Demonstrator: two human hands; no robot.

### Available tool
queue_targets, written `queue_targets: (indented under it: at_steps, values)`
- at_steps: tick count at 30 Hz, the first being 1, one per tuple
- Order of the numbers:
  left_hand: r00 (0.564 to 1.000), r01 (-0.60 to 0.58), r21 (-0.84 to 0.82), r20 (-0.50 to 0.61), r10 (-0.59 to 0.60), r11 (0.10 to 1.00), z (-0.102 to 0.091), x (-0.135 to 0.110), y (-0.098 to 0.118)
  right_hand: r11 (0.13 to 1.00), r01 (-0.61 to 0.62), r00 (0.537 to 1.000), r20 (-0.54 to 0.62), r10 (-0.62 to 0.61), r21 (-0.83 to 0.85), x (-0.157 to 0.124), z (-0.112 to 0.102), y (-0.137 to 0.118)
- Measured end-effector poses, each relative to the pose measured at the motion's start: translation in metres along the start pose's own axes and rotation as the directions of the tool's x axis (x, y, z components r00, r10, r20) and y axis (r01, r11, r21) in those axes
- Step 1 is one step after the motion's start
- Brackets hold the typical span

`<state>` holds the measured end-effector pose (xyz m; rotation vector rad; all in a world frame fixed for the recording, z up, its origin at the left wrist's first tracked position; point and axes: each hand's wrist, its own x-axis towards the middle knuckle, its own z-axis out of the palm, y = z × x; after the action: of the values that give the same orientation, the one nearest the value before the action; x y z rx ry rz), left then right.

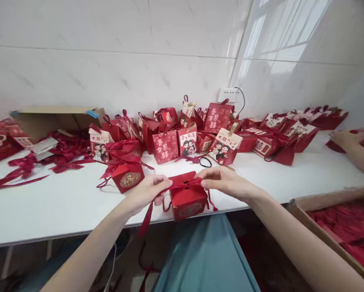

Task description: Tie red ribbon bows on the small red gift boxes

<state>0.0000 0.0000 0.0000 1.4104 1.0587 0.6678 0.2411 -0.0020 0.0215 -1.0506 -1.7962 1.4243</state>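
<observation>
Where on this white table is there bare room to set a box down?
Widest bare stretch of the white table: front left, between the loose red ribbon pile and the small red box with a gold medallion. Another: front right, between your right hand and a co-worker's hand. Crowded: the red gift boxes along the wall.

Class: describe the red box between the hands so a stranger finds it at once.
Find the near edge of the white table, before the crowd of gift boxes. Only the red box there has its ribbon pinched by the left hand and right hand.
</observation>
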Motion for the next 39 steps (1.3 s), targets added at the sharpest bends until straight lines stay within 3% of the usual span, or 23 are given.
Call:
queue_targets:
  at_steps: [4,7,11,15,23,29,33,36,39]
  values:
    - [0.999,-0.03,0.015,-0.039,0.03,0.999,-0.003,-0.003,0.005,0.998,0.057,0.996,-0.07,-0.057,0.0,0.009,0.016,-0.004]
    - [0.998,-0.051,0.208,-0.011,0.054,0.977,-0.006,-0.008,0.012,0.984,0.146,0.974,-0.161,-0.16,-0.097,0.017,0.026,-0.003]
    - [0.988,-0.118,0.546,-0.023,0.155,0.829,-0.007,-0.014,0.018,0.956,0.225,0.937,-0.227,-0.265,-0.188,0.025,0.034,0.003]
    - [0.976,-0.132,0.704,-0.029,0.215,0.698,-0.007,-0.015,0.019,0.94,0.249,0.907,-0.284,-0.31,-0.232,0.03,0.036,0.011]
    - [0.941,-0.254,0.756,0.049,0.335,0.604,-0.005,-0.013,0.034,0.898,0.263,0.88,-0.294,-0.374,-0.353,0.03,0.042,0.023]
    - [0.925,-0.276,0.844,0.103,0.367,0.46,0.001,-0.007,0.048,0.941,0.255,0.873,-0.365,-0.323,-0.224,0.034,0.049,0.029]
    - [0.898,-0.356,0.864,0.211,0.386,0.356,0.002,0.0,0.057,0.961,0.238,0.888,-0.37,-0.274,-0.143,0.034,0.049,0.03]
    - [0.887,-0.412,0.823,0.265,0.377,0.391,0.002,0.009,0.064,0.971,0.223,0.905,-0.351,-0.241,-0.092,0.032,0.049,0.03]
    - [0.903,-0.388,0.746,0.191,0.384,0.541,0.002,0.024,0.062,0.977,0.21,0.921,-0.328,-0.212,-0.041,0.031,0.049,0.031]
